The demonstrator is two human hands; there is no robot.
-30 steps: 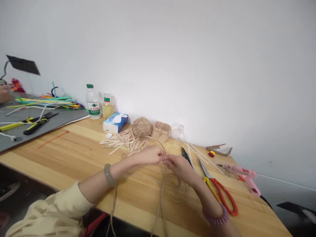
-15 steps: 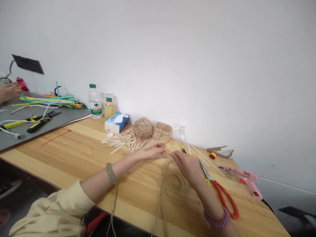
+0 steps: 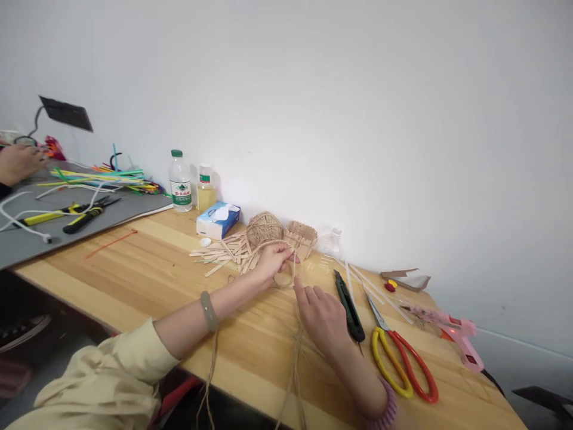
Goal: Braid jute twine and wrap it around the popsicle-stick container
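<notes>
Between thumb and fingers, my left hand (image 3: 276, 260) pinches jute twine (image 3: 294, 263) over the middle of the wooden table. My right hand (image 3: 320, 307), just below and to the right, is closed on the same twine, its index finger and thumb close to the strand. Long tails of twine hang over the table's front edge. Behind my left hand sit a twine ball (image 3: 265, 230) and a small basket made of craft sticks (image 3: 301, 237). Loose craft sticks (image 3: 226, 249) lie in a pile left of the ball.
A utility knife (image 3: 349, 307), scissors (image 3: 398, 358) and a pink glue gun (image 3: 452, 328) lie on the right. Left of the sticks stand a tissue box (image 3: 218, 220) and a water bottle (image 3: 180, 182). Pliers (image 3: 85, 218) lie on a grey mat near another person's hand (image 3: 21, 162).
My right hand has moved left and down toward my left hand, uncovering the utility knife and the scissor handles. The twine strand now runs upright between my hands.
</notes>
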